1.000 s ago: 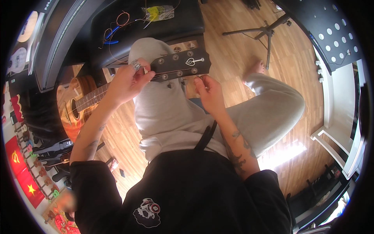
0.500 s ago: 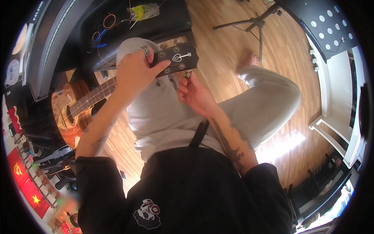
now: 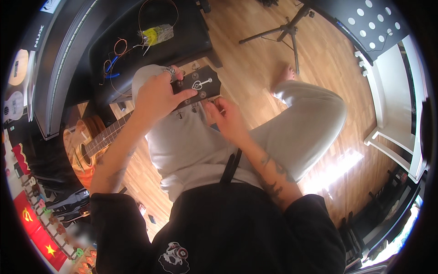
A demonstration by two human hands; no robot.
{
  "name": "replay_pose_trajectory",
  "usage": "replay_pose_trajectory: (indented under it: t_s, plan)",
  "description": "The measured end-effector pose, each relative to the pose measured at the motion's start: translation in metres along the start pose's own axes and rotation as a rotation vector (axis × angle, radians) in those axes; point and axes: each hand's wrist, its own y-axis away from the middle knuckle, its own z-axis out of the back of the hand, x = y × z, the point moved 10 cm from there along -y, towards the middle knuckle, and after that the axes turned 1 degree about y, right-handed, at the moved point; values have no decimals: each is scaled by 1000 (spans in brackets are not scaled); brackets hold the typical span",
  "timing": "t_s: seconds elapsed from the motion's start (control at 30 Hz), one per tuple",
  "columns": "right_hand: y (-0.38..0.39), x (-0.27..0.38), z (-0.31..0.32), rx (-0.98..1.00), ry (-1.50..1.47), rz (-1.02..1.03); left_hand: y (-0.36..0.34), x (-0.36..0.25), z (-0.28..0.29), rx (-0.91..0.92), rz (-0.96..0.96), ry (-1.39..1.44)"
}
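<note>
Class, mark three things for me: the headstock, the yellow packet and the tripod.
Headstock (image 3: pixel 202 84), head view: inlaid front face.
Yellow packet (image 3: pixel 153 36), head view: its yellow part.
Tripod (image 3: pixel 288 29), head view: hub where legs meet.

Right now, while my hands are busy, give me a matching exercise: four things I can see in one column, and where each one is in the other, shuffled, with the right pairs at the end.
Things:
1. Left hand
2. Right hand
3. Packet
4. Music stand

Places:
A. Legs spread over the wooden floor
B. Fingers at the edge of the guitar head nearer your body
C. Yellow and clear, lying on the black bench
D. Thumb lying over the face of the guitar head

Right pairs: 1-D, 2-B, 3-C, 4-A.
</note>
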Motion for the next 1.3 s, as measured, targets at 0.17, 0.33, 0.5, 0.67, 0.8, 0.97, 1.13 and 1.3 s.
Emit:
replay_pose_trajectory:
  t_s: [0.17, 0.33, 0.5, 0.67, 0.8, 0.97, 1.13, 1.3]
  plan:
    - [6, -32, -23, 179, -564, -377, -1, 0, -1, 20, -28, -36]
    - [23, -19, -73, 570, -1305, -530, -4, -1, -2, 53, -31, -146]
    - [6, -34, -49, 258, -846, -336, -1, -6, -3, 114, 17, -205]
    - [2, 11, -3, -12, 69, -44, 8, 3, 0, -2, -75, -165]
    - [7, -34, -30, 180, -708, -395, 2, 4, -3, 80, -3, -117]
    - [21, -21, -61, 375, -1252, -587, 0, 7, -5, 81, -16, -89]
    - [-3, -16, -9, 11, -113, -68, 0, 10, -8, 77, -39, -91]
    - [0, -8, 1, -12, -139, -100, -1, 10, -10, 95, -18, -91]
